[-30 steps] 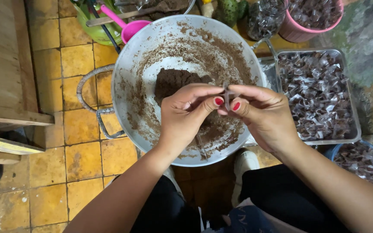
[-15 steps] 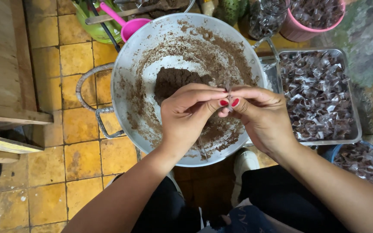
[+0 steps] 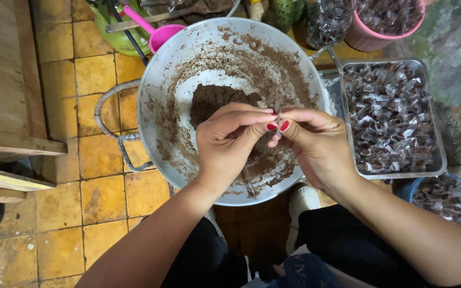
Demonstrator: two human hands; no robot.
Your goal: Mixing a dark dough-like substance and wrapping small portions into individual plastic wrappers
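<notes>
A yellow tiled floor (image 3: 97,160) fills the left of the view from above. On it sits a wide metal pan (image 3: 161,96) with wire handles, smeared with brown paste, a dark lump of paste (image 3: 212,101) at its middle. To the right lies a rectangular metal tray (image 3: 430,114) full of small clear-wrapped brown sweets (image 3: 390,117). At the far edge stand a pink bucket (image 3: 364,37) and a pink scoop (image 3: 158,34). Over the pan, the left hand (image 3: 228,144) and right hand (image 3: 316,146) meet, fingertips touching (nails painted red). Each grip is pinched nearly closed on one tiny piece (image 3: 276,111) between them, mostly hidden.
</notes>
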